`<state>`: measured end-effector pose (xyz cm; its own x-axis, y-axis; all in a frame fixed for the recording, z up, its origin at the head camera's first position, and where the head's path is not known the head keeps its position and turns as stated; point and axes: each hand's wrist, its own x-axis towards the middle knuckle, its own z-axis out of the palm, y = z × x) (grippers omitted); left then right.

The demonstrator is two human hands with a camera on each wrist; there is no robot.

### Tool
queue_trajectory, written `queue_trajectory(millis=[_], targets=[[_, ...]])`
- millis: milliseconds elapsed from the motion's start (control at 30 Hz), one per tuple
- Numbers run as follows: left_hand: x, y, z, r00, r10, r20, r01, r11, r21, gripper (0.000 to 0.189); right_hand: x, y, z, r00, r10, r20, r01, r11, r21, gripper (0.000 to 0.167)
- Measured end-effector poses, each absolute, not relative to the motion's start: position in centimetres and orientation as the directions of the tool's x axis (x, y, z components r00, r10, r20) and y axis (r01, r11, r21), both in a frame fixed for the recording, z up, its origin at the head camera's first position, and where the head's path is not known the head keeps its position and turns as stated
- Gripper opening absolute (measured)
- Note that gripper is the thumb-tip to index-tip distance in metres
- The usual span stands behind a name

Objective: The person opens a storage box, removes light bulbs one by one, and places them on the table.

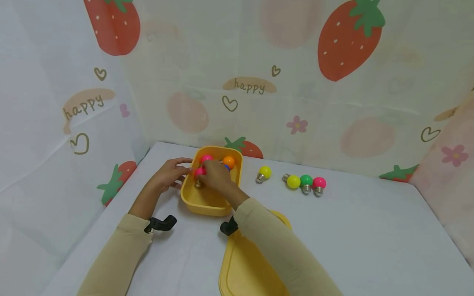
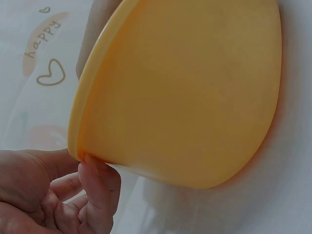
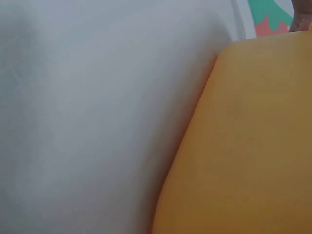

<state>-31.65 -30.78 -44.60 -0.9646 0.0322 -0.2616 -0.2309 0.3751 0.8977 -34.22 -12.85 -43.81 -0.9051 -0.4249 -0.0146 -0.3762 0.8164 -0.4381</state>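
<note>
A yellow-orange plastic box [image 1: 207,210] stands on the table with several toy light bulbs in it. At its left side is my left hand [image 1: 172,174], whose thumb and fingers pinch the rim in the left wrist view. My right hand [image 1: 218,176] reaches down into the box, its fingers curled at a pink light bulb [image 1: 200,172] with a silver base; they partly hide it. Farther back in the box lie another pink bulb [image 1: 206,158], an orange bulb [image 1: 229,162] and a partly covered blue bulb [image 1: 226,167]. The right wrist view shows only the box's outer wall [image 3: 243,136].
Right of the box, a yellow bulb [image 1: 265,172] lies alone. Beyond it, a second yellow bulb [image 1: 293,181], a green bulb [image 1: 306,180] and a pink bulb [image 1: 319,183] lie in a row. A yellow lid [image 1: 244,267] rests under my right forearm. Strawberry-print cloth hangs behind.
</note>
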Motion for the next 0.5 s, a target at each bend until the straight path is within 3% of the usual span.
queue_trajectory(millis=[500], targets=[[-31.7, -30.7, -44.6, -0.964, 0.031, -0.263, -0.233, 0.372, 0.898, 0.055, -32.6, -10.1, -41.9, -0.898, -0.438, 0.03, -0.376, 0.732, -0.569, 0.045]])
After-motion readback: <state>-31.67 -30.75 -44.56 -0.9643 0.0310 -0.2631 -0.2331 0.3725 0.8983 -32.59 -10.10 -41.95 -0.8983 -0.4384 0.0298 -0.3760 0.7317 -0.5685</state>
